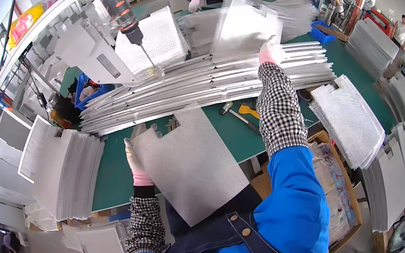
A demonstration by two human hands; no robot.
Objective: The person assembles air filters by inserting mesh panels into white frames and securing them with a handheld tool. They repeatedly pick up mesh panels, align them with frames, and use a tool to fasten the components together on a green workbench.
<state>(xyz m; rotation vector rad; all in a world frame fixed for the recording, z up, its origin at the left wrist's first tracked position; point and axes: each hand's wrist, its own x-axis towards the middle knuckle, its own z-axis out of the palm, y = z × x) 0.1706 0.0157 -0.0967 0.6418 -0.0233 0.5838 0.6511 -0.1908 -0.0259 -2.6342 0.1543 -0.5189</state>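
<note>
just past mesh [191, 162] — hammer [242, 118], strips [203, 85]

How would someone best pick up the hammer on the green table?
Probably take the hammer by its slim handle, from above on the person's right: it lies slantwise, handle end pointing right and toward the person, head near the long metal strips.

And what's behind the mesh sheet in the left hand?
Past the edges of the mesh sheet, green tabletop shows on the far side and dark clothing nearer the body. Whatever lies directly behind its middle is covered, so I can't tell.
</note>
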